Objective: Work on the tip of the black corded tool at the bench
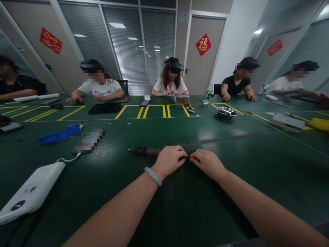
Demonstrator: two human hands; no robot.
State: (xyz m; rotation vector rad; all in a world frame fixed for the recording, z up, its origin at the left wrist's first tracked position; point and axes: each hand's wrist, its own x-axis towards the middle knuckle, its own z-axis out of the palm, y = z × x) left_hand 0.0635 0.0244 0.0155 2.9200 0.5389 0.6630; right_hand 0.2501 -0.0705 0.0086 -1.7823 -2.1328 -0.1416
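An electric screwdriver [147, 151], with a brown body, black collar and thin metal tip, lies on the green table with its tip to the left. My left hand [169, 158] rests over its right part, hiding it, with fingers bent and pressed together at the tips. Close by on the right, my right hand [208, 163] has its thumb and fingertips pinched, almost meeting those of the left. A small dark thing [189, 156] shows between the two sets of fingertips; its kind is too small to tell. A pale bangle [153, 176] circles my left wrist.
To the left lie a white power bank [34, 192] cabled to a phone [90, 140], and blue gloves [60, 134]. Across the table are a black tray [104, 108], a metal box with wires [180, 99], a bottle [208, 94] and a steel bowl [226, 112]. Several people sit opposite.
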